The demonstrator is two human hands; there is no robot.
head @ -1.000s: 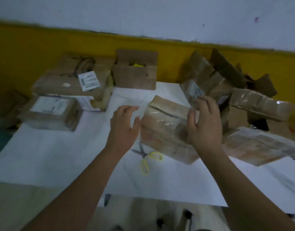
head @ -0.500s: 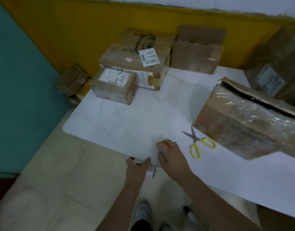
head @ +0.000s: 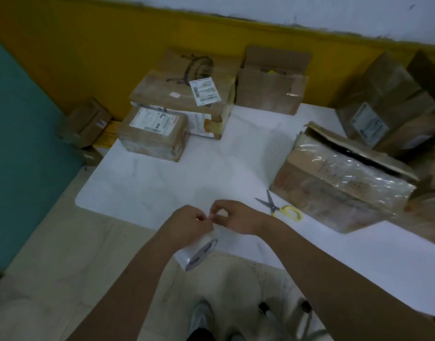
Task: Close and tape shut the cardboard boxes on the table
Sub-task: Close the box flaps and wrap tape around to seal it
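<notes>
Tape roll (head: 200,252) apparently below left hand (head: 189,223)

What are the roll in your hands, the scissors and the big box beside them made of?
Roll: probably clear plastic tape, translucent and glossy, wound round a darker core.
Scissors: grey blades, likely metal; yellow handles, probably plastic.
Box: brown matte cardboard, ragged at the open flap, its side covered in shiny, wrinkled clear film or tape.
</notes>
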